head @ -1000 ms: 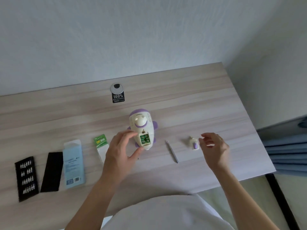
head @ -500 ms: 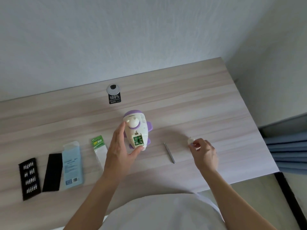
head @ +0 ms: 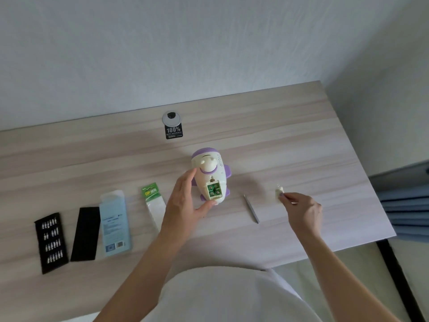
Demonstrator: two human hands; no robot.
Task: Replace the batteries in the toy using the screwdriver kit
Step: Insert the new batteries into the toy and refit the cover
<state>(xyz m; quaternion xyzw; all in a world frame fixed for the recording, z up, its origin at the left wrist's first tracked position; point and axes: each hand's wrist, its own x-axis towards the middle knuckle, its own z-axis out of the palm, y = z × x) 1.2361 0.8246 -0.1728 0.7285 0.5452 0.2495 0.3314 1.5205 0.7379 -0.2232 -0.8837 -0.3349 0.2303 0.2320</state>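
The toy (head: 210,175) was tilted near the middle of the table (head: 301,140), its open battery compartment (head: 214,190) facing the camera with green-ended batteries (head: 217,193) seated inside. The left hand (head: 183,203) gripped the toy, fingers curled round its left side, thumb at its lower edge. The right hand (head: 301,209) pinched the small battery cover (head: 279,191) at the fingertips. The screwdriver (head: 251,209) lay between toy and cover; the bit tray (head: 51,242) lay far left

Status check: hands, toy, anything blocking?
Left hand grips toy, compartment open, four batteries seated. Right hand pinches battery cover. Screwdriver lies on table between hands, nothing blocking.
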